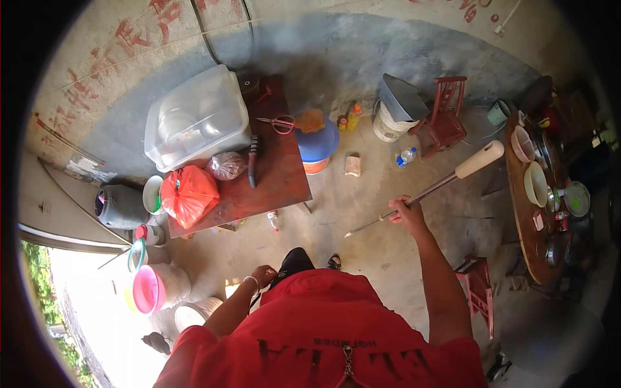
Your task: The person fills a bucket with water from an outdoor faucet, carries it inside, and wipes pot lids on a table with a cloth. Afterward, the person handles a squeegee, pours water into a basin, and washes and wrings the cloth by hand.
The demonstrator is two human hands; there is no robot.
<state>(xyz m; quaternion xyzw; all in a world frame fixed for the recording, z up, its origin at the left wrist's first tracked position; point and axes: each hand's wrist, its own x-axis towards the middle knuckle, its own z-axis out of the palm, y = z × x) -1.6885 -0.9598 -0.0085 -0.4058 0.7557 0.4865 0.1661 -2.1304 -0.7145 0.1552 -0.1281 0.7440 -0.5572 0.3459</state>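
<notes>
In my right hand (405,215) is a long metal pole (424,194) with a thick cream-coloured cylindrical end (480,160). The fingers close round its lower part. That thick end points up and to the right, while the thin tip angles down to the left above the floor. My left hand (264,276), with a pale band at the wrist, hangs low beside the black clothing (295,264) at my hip. Its fingers are mostly hidden, so I cannot tell whether it holds anything.
A dark red table (275,174) carries a translucent bin (197,119), a red plastic bag (189,196) and scissors (283,124). A round table (527,233) with bowls stands right. Red chairs (446,119), a white bucket (391,123) and a bottle (406,156) surround the floor; a pink basin (149,290) is left.
</notes>
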